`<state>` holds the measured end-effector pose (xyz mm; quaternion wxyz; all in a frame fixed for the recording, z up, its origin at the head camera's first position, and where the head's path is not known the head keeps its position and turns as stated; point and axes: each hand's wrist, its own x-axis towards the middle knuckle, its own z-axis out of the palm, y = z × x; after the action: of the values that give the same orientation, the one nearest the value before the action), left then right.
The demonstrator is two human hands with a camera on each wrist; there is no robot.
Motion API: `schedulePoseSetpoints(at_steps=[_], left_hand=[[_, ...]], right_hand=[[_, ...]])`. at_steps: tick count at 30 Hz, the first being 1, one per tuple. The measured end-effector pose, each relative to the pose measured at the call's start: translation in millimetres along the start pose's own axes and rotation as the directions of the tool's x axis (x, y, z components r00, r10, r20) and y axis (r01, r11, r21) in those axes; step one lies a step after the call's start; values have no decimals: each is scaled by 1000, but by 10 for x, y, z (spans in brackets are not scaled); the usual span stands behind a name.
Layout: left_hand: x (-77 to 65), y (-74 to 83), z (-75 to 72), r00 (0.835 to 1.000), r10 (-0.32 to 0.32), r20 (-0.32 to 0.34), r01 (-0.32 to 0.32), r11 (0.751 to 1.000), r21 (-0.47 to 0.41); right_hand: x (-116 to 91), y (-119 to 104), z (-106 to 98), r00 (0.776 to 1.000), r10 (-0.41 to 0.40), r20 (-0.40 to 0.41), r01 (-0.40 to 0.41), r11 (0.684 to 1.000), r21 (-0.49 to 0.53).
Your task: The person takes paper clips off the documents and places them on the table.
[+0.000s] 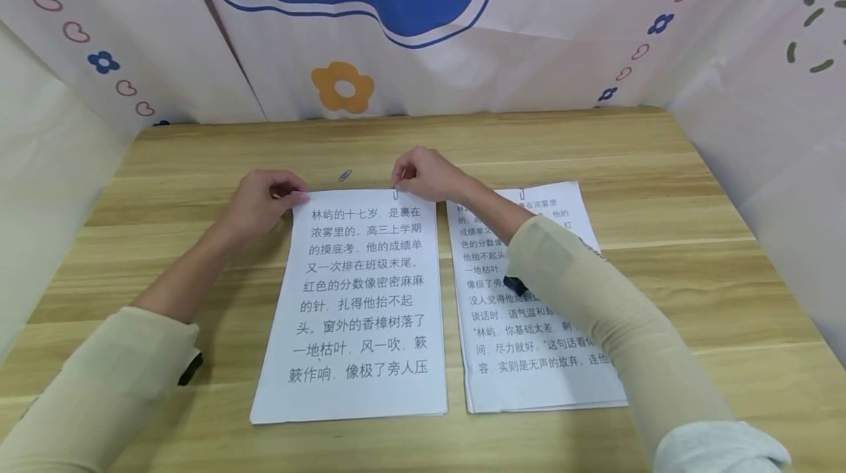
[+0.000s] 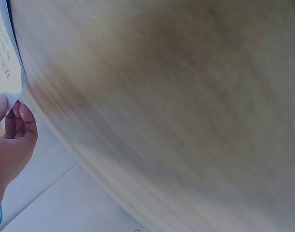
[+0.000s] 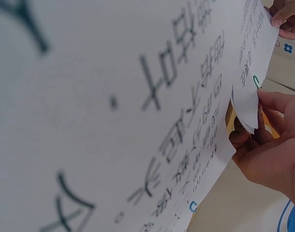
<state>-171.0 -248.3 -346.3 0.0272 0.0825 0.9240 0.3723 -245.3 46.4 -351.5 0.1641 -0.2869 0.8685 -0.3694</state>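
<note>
Head view: left grip point(image 1: 261, 201) pinches the top-left corner of a white printed-paper stack point(image 1: 363, 304) on the pale wooden surface point(image 1: 198, 150); loose blue wire paperclip point(image 1: 345, 175) just beyond; green wire paperclip point(image 3: 256, 81) on the stack's top edge, right grip point(image 1: 428, 173) pinching there; second white printed-paper stack point(image 1: 515, 333) at right.

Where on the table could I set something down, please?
Bare table lies between the right stack and the backdrop, and left of the left hand. Crowded: the left stack, with that hand and the right hand at its top, a loose clip beyond.
</note>
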Motion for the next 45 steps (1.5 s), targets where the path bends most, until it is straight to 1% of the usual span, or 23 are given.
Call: schedulePoseSetpoints(at_steps=[8,15,21,27,37,45], left_hand=[[7,-3,-2,1000,4,-1,-4,1000,2],[4,4,-1,1000,-7,5,7,1000,11],[5,8,-1,1000,-1,8,1,1000,6],[8,13,-3,1000,2,7,-2,1000,4],[13,15,7,1000,-24,1,24,1000,11],[28,19,17,999,-42,-1,42,999,13]], right_hand=[[7,2,4,1000,9,-17,-9,1000,12],[2,2,15,1000,24,-21,-23,999,30],[-9,1,16,999,28,-24,-27,999,44],[-19,1,4,999,41,-32,-38,996,77],[-33,0,5,997,55,-51,-50,994,96],[-30,28,1,997,45,-61,-37,992,122]])
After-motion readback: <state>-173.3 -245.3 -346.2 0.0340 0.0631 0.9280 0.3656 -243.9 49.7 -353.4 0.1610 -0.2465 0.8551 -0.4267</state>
